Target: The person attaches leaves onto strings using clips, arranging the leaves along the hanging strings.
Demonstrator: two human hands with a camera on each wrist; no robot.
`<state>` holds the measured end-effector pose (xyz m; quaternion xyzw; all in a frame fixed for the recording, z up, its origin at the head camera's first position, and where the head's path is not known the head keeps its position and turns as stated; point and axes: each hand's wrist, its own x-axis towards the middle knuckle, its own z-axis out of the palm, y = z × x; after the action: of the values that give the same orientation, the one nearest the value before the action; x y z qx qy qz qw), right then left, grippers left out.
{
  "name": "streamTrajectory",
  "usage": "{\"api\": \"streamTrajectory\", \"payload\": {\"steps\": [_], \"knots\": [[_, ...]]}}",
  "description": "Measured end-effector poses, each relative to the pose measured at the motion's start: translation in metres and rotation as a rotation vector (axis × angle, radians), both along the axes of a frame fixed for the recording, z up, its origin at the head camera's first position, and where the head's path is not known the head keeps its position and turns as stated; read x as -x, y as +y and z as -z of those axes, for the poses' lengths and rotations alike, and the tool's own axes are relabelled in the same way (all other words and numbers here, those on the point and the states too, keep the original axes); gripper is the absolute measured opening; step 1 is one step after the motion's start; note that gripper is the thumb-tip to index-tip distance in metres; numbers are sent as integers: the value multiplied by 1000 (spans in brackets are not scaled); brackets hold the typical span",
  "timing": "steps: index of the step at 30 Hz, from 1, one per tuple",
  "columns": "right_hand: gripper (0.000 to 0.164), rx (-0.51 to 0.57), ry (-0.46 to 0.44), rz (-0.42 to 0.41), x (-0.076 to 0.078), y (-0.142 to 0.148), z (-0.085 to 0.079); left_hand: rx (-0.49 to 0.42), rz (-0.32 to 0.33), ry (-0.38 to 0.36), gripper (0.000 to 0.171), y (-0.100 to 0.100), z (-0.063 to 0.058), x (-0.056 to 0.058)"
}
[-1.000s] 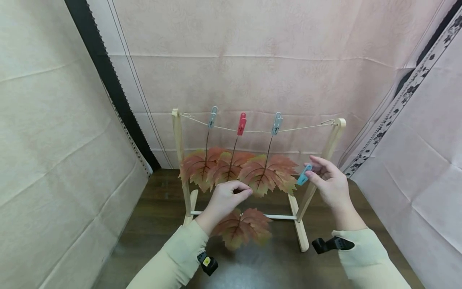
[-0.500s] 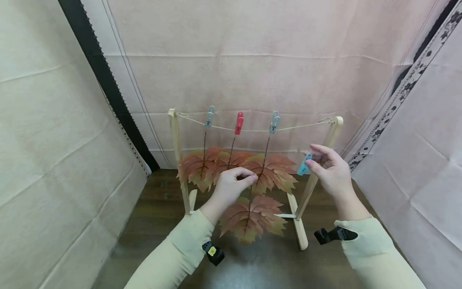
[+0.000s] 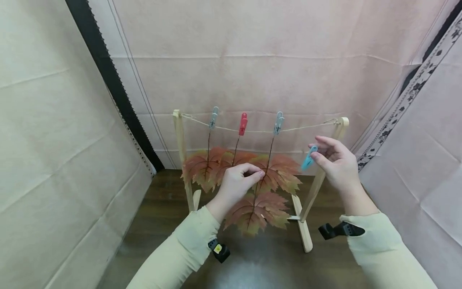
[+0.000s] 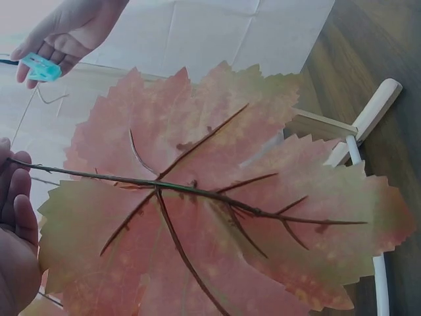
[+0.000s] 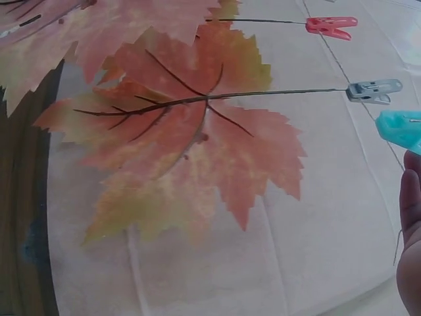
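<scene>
My left hand (image 3: 236, 185) pinches the stem of a red and green artificial maple leaf (image 3: 257, 210), which hangs below the fingers; the left wrist view shows its dark stem (image 4: 99, 176) running into them. Between thumb and fingers, my right hand (image 3: 337, 162) holds a bright blue clothespin (image 3: 309, 157), near the rack's right post. Behind the hands, a white string (image 3: 299, 128) carries a grey-blue clothespin (image 3: 213, 117), a red clothespin (image 3: 243, 124) and another grey-blue clothespin (image 3: 278, 123). Each grips the stem of a hanging leaf; the rightmost leaf (image 5: 204, 131) fills the right wrist view.
The string is tied between the wooden rack's left post (image 3: 179, 136) and right post (image 3: 341, 128). A wooden foot (image 3: 304, 233) stands on the dark wooden table (image 3: 260, 265). Pale cloth (image 3: 270, 72) surrounds the rack at the back and sides.
My left hand has moved up and right, lifting the leaf by its stem. My right hand has risen slightly with the blue clothespin. The three hanging leaves stay on the string.
</scene>
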<state>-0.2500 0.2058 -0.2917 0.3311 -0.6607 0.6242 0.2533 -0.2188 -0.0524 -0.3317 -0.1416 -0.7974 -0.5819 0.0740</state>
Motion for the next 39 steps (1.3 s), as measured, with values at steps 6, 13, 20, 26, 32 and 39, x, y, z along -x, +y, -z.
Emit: {"api": "streamTrajectory", "payload": {"steps": [6,13,20,26,32,39], "knots": [[41,22,-20,-2,1,2,-9,27,-1,42,17,7,-5,4],[41,59,-41,17,1,5,-19,29,25,77,17,17,-16,10],[38,63,-57,38,0,8,-29,50,-3,93,13,23,-25,13],[38,85,-45,20,1,10,-35,69,-28,121,13,30,-30,17],[39,78,-54,59,2,9,-42,133,-38,187,15,36,-36,22],[39,131,-78,93,3,10,-51,129,-51,201,15,37,-41,28]]}}
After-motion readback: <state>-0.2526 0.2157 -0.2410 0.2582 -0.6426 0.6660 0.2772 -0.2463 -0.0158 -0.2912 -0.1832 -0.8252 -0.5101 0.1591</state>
